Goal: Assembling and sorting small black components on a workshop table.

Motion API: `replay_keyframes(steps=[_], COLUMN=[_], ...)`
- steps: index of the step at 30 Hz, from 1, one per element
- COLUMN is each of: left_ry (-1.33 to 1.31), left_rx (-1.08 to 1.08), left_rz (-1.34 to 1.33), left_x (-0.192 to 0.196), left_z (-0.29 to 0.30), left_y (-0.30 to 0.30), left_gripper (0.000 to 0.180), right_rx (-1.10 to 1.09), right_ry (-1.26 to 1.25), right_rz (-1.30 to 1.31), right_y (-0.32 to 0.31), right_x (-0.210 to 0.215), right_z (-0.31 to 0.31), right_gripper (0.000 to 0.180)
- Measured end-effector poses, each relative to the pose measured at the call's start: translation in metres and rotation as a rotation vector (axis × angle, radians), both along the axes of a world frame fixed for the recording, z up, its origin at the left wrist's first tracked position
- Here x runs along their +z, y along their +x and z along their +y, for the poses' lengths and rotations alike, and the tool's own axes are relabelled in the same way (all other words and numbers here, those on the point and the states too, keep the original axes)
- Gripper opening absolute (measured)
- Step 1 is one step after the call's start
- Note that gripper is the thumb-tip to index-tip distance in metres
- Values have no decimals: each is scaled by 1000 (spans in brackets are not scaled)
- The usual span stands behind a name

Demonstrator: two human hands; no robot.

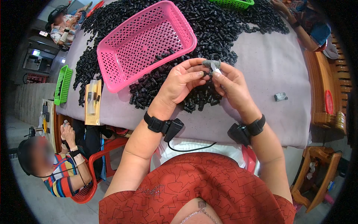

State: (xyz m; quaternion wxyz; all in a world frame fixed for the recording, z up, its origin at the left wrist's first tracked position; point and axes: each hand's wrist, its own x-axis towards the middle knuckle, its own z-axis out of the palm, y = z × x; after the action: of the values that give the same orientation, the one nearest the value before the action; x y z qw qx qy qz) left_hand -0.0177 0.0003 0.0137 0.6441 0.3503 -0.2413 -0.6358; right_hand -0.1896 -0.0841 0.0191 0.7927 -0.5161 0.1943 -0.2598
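A small black plastic part [207,73] sits pinched between the thumb and fingertips of the left hand [181,83], held above the near edge of the table [268,71]. The right hand [231,85] meets it from the other side, its fingertips wrapped in grey tape and pressed together on a small white blade-like piece [215,68]. Both wrists carry black bands. Just behind the hands, a broad heap of small black parts [216,26] covers the grey cloth, too many to count. One pink lattice basket [143,41] lies tilted on the heap. Two green baskets show: one at the far edge [233,3], one at the left edge [63,84]. A lone small piece [280,97] lies toward the right edge.
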Motion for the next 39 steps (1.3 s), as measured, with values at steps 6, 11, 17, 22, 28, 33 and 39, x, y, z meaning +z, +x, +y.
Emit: replay_keyframes(steps=[6,11,17,22,28,33,39], left_ry=[-15,-16,-36,-3,-5,-5,-12], left_rx=[-7,-25,13,47,69,54,39], left_rz=[28,96,133,130,156,164,174], left_x=[-7,-10,-7,-8,-13,-11,-11], left_z=[1,0,-1,-2,-2,-3,-4], left_y=[6,8,5,6,9,8,8], left_gripper=[38,38,34,35,33,34,34], right_rx=[14,20,26,70,89,74,106], right_ry=[-1,-6,-5,-48,-66,-93,-100], right_rz=[23,14,16,12,31,45,21], right_y=[1,1,1,1,0,-1,-2], right_x=[5,2,6,7,12,12,12], right_z=[1,1,2,5,6,7,5], right_gripper=[20,23,30,36,36,36,36])
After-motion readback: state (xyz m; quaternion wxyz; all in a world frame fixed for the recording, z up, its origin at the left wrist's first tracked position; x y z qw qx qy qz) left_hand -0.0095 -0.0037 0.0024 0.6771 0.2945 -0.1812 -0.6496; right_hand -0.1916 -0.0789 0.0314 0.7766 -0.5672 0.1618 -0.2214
